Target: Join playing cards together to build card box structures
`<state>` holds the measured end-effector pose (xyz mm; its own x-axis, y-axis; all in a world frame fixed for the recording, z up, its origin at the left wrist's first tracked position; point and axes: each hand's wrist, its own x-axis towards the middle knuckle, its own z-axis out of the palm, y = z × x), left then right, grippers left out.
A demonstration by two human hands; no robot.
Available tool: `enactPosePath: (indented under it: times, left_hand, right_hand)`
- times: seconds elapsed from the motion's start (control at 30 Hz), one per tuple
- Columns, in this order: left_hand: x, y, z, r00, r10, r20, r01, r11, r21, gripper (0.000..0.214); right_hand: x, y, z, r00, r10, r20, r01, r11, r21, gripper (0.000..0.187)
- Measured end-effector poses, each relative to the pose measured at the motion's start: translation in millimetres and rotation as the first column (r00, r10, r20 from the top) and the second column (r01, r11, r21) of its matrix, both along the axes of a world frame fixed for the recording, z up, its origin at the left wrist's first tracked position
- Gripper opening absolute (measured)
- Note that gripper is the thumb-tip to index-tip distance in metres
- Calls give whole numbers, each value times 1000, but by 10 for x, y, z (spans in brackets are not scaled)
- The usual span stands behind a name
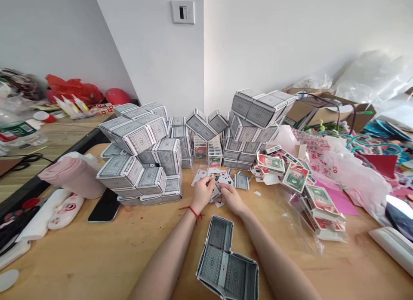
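Both my hands meet at the middle of the wooden table [135, 248]. My left hand [202, 192], a red string round its wrist, and my right hand [231, 198] are closed together on a small bunch of playing cards [217, 191]. A few loose cards [222, 175] lie face up just beyond my fingers. A folded card structure with grey patterned backs [222, 261] sits between my forearms, close to me. Beyond the hands stand piles of similar grey card blocks [142, 158], [254, 123].
Empty red and green card boxes [309, 197] lie heaped at the right under clear plastic. A dark phone [105, 205], a pink cup [74, 175] and a pink toy [66, 210] lie at the left. Cardboard boxes, bags and craft clutter fill the right side.
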<state>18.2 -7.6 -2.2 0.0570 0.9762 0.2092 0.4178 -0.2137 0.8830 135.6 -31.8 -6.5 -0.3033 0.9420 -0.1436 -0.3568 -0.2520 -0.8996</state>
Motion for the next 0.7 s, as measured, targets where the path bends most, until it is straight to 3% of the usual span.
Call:
enactPosePath:
  times: [0.2, 0.33, 0.43, 0.53, 0.7]
  left_hand:
    - [15, -7, 4, 998, 29, 50, -31, 999, 34, 19]
    - [6, 5, -11, 995, -3, 97, -2, 999, 53, 17]
    - [-9, 14, -17, 991, -81, 106, 75, 995, 58, 14]
    - [-18, 6, -11, 994, -86, 65, 81, 994, 79, 9]
    - [-8, -25, -6, 998, -41, 56, 35, 994, 108, 7]
  right_hand:
    - [-25, 18, -42, 997, -74, -10, 74, 997, 2, 15]
    - [-19, 51, -101, 972, -207, 109, 196, 976, 100, 20]
    - [20, 71, -152, 890, -344, 299, 279, 930, 238, 17]
    - [54, 64, -178, 793, -427, 435, 281, 889, 361, 16]
    - [49, 32, -170, 727, -474, 497, 247, 856, 454, 19]
